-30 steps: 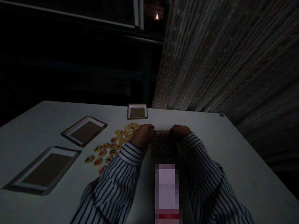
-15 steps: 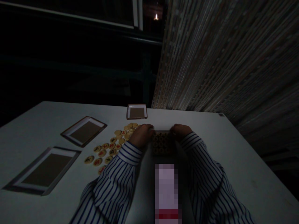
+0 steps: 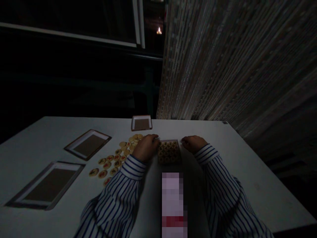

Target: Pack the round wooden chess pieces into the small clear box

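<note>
A small box (image 3: 180,160) stands on the table in front of me, filled with round xiangqi pieces (image 3: 169,153) in rows. My left hand (image 3: 146,147) is beside the box's left edge, its fingers loosely bent and nothing visible in them; whether it touches the box is too dark to tell. To the right of the box, a small gap away, my right hand (image 3: 194,144) rests with loosely curled fingers and no piece showing. Left of my left wrist, more xiangqi pieces (image 3: 117,157) with red and dark characters lie scattered, several partly behind my sleeve.
Three shallow trays sit on the white table (image 3: 237,185): a large tray (image 3: 49,185) at the left, another tray (image 3: 88,144) behind it, and a small tray (image 3: 141,123) near the far edge. A strand curtain (image 3: 210,59) hangs beyond. A pixelated patch covers the area before the box.
Both hands have drawn apart from the box's sides, the right one moving outward, so more of the pieces in it shows. The view has tilted slightly up.
</note>
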The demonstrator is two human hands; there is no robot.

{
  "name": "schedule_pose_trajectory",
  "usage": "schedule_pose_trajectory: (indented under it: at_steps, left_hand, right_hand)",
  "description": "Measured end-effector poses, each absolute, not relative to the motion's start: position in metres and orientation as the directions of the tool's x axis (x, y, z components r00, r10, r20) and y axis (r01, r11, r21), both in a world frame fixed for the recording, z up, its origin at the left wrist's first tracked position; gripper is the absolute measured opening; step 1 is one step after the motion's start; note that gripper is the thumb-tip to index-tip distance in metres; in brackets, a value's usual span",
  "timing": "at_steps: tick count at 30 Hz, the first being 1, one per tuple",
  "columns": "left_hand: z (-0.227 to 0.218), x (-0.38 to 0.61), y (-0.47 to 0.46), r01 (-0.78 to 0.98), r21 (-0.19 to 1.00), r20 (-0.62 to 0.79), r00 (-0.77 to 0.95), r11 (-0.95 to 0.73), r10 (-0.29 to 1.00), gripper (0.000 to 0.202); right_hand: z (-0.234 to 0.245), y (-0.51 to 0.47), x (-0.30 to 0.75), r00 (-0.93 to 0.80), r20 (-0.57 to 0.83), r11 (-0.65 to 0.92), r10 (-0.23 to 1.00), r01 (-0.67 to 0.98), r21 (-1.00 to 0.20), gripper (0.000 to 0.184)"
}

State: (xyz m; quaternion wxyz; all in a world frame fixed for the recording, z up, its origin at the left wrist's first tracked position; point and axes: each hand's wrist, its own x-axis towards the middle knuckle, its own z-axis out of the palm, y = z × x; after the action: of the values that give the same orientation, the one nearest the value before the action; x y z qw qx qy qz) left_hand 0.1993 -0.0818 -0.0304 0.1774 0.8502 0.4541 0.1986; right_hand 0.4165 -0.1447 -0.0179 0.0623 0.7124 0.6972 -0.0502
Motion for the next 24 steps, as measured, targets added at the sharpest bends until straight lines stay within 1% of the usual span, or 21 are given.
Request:
schedule_pose_trajectory:
  at_steps: [2,5,9,12,15,19,24]
  left_hand:
    - [-0.031,0.197,-0.092,0.702,0.486,0.178,0.503,-0.52,0.846,0.037]
    - [-0.038,0.192,-0.11,0.668,0.522,0.205,0.505,-0.53,0.838,0.034]
    - [-0.056,0.186,-0.135,0.603,0.594,0.259,0.484,-0.533,0.836,0.032]
    - [-0.069,0.187,-0.149,0.562,0.639,0.289,0.457,-0.525,0.841,0.03]
    - [-0.08,0.19,-0.155,0.539,0.648,0.311,0.457,-0.538,0.833,0.027]
    - [-0.089,0.192,-0.153,0.57,0.623,0.311,0.448,-0.536,0.838,0.024]
    - [-0.096,0.19,-0.149,0.545,0.535,0.384,0.524,-0.646,0.76,0.026]
  right_hand:
    - [-0.026,-0.154,0.417,-0.001,-0.159,-0.001,0.987,1.0,-0.015,0.034]
    - [-0.038,-0.166,0.416,-0.039,-0.147,0.029,0.988,0.997,-0.074,0.035]
    - [-0.045,-0.172,0.41,-0.018,-0.104,0.007,0.994,0.995,-0.104,0.037]
    - [-0.041,-0.166,0.405,0.031,-0.116,-0.039,0.993,0.996,-0.074,0.039]
    - [-0.033,-0.157,0.399,0.054,-0.115,-0.056,0.992,0.998,-0.013,0.036]
    - [-0.027,-0.142,0.39,0.067,-0.089,-0.06,0.994,0.995,0.079,0.033]
    - [-0.026,-0.126,0.381,0.093,-0.116,-0.076,0.989,0.987,0.142,0.032]
